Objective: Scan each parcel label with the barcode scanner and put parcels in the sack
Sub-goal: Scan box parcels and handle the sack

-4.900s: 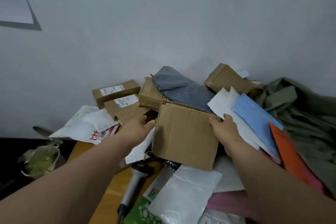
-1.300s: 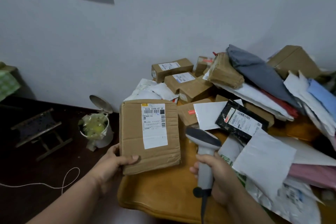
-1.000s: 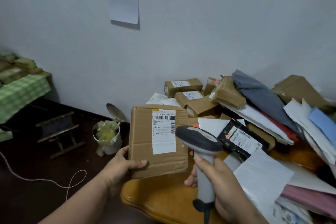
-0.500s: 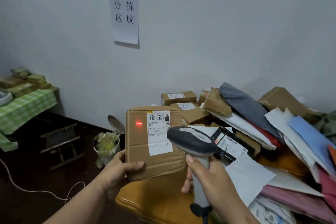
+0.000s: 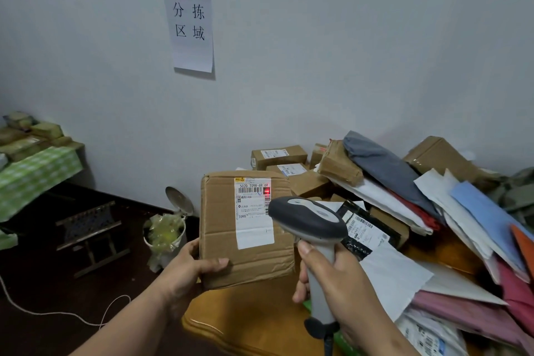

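Note:
My left hand (image 5: 189,267) grips the lower left corner of a brown cardboard box (image 5: 222,240), holding it upright with its white label (image 5: 252,211) facing me. My right hand (image 5: 338,280) grips the handle of a grey barcode scanner (image 5: 307,221), whose head points at the box. A red scan dot (image 5: 266,190) sits on the barcode at the label's top right. The olive sack (image 5: 520,188) shows only partly at the right edge.
A heap of boxes (image 5: 278,154), grey, white, blue, pink and red mailers (image 5: 384,165) covers the wooden table (image 5: 248,324). On the dark floor to the left stand a lined pedal bin (image 5: 166,233), a folding stool (image 5: 89,230) and a white cord (image 5: 57,313). A paper sign (image 5: 190,30) hangs on the wall.
The red dot has moved from the bare cardboard left of the label onto the barcode. The box and the scanner stay held in nearly the same place.

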Tool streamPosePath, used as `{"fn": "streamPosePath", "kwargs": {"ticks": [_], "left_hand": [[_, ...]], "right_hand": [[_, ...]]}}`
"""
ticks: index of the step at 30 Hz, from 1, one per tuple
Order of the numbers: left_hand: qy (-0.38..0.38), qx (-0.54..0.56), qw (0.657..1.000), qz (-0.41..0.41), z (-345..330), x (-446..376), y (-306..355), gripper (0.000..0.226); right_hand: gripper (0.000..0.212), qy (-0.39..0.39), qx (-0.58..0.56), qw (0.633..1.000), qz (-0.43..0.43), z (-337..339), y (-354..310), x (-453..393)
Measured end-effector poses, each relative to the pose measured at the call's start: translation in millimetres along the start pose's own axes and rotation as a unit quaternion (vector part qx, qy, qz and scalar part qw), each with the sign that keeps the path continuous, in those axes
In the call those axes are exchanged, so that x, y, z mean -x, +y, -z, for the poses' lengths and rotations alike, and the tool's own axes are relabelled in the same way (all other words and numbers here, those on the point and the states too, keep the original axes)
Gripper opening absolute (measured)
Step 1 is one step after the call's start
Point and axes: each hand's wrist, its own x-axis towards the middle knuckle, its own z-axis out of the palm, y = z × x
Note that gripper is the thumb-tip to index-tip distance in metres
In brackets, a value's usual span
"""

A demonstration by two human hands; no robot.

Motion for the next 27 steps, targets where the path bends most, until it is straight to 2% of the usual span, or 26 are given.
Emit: {"fn": "streamPosePath", "kwargs": {"ticks": [11,16,20,27], "left_hand": [[0.004,-0.009,1.000,-0.009,-7.6,-0.9,1.8,0.109],[0.006,-0.010,1.000,-0.008,-12.5,-0.4,1.4,0.114],[0.008,-0.013,1.000,-0.003,-17.5,2.2,-0.6,0.108],[0.013,-0.032,0.999,0.001,-29.5,9.9,-0.4,0.106]], "right_hand": [[0.034,-0.004,0.007,1.000,0.000,2.2,-1.4,-5.8],[0.048,0.004,-0.009,1.000,0.002,5.8,-0.8,-6.9],[0.032,-0.006,-0.019,1.000,-0.002,10.4,1.8,-6.1],[0.030,-0.005,-0.014,1.000,0.004,20.8,4.8,-1.9]]}}
